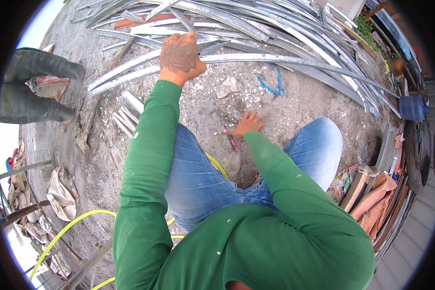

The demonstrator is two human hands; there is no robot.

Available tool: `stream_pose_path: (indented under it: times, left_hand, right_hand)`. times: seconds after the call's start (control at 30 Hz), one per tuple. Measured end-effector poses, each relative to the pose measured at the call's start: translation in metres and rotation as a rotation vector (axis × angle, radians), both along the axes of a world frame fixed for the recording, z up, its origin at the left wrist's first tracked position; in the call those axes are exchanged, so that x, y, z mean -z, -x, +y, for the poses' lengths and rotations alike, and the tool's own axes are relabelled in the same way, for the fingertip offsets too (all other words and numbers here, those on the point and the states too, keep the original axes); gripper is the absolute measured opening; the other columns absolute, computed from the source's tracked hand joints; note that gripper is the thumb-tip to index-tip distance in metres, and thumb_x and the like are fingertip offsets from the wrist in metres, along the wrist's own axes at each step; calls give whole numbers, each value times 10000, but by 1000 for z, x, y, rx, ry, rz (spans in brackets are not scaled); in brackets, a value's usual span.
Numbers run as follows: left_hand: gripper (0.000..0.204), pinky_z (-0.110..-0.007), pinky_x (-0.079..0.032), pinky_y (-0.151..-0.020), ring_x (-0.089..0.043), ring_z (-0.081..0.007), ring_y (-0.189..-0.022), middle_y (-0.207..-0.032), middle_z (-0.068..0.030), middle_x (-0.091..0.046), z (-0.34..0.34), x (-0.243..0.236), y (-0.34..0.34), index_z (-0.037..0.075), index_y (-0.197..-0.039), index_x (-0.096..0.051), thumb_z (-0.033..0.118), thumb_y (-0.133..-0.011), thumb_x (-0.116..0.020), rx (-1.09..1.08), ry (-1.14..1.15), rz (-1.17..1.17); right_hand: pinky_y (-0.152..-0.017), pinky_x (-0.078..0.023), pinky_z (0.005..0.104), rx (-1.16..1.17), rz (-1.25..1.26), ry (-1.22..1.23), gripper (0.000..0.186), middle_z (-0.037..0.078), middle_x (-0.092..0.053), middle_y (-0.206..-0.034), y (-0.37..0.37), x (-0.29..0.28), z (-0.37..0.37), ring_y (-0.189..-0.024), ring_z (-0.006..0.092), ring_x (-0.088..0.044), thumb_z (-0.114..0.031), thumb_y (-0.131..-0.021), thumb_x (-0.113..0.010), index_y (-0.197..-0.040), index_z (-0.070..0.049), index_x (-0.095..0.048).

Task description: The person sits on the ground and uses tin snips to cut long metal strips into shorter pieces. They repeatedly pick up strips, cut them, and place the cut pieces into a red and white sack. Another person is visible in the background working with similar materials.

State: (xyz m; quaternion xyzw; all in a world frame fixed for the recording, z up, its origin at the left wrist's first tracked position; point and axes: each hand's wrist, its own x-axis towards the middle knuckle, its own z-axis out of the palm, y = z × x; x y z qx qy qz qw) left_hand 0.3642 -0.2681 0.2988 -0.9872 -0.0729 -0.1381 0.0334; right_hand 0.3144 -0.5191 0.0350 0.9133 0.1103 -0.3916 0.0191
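My left hand (pixel 181 57), tattooed on its back, reaches to the pile of long silver metal strips (pixel 246 21), its fingers curled over the pieces at the near edge; exactly which piece is hidden. Below it a long perforated strip (pixel 116 84) runs across the ground. My right hand (pixel 246 123) is low between my knees, fingers spread, over a dark hand tool with a red handle (pixel 233 142); I cannot tell whether it touches it. A blue cord (pixel 270 89) lies on the dusty ground beyond it, and shorter metal pieces (pixel 125 118) lie left of my left knee.
Another person's legs (pixel 38 111) stand at left near a wooden-handled tool (pixel 87 135). A yellow hose (pixel 67 227) loops behind me at lower left. Stacked boards (pixel 357 193) and a blue container (pixel 411 108) line the right side.
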Motion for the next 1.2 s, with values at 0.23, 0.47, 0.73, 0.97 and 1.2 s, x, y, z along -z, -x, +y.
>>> stream_pose_path:
  times: [0.23, 0.47, 0.73, 0.97, 1.2]
  left_hand:
    - [438, -482, -532, -915, -719, -386, -997, -1000, -204, -745, -1, -6, -3, -2, -1119, -624, 180, -734, -725, -1, 145, 244]
    - [421, -490, -492, -981, -681, -345, -1099, -1095, -176, -729, 12, 13, -6, 25, -1137, -609, 173, -757, -712, 13, 169, 150]
    - [445, -487, -496, -941, -686, -352, -1071, -1059, -169, -724, 9, 4, -23, 45, -1106, -614, 178, -710, -767, 13, 137, 39]
    - [374, -465, -478, -969, -680, -316, -1096, -1058, -148, -736, 19, 5, -29, 54, -1099, -635, 124, -740, -715, -25, 148, 54]
    - [528, -473, -501, -955, -695, -331, -1080, -1058, -178, -735, 10, -3, -30, 38, -1132, -630, 247, -696, -842, -25, 82, 78]
  right_hand:
    - [-1129, -239, 778, -83, -13, 5, 1511, 276, -228, -1662, 37, -5, 12, -1542, 472, -206, -814, -591, -832, -1636, 34, -145]
    - [-1061, -341, 748, -148, -109, 82, 1244, 244, -423, -1471, 51, -7, 14, -1391, 444, -401, -578, -624, -915, -1531, 36, -326]
    - [-602, -448, 388, 875, 839, -911, 371, 71, -618, -892, 1, -14, 13, -709, 186, -578, -44, -728, -643, -1098, -56, -619]
    - [-615, -475, 316, 721, 354, -1077, 459, 44, -602, -868, -5, -193, 11, -719, 153, -589, -30, -813, -731, -1233, -16, -547]
    - [-628, -463, 317, 751, 355, -1186, 548, 54, -592, -867, -14, -188, 24, -755, 146, -573, -39, -808, -732, -1295, 1, -483]
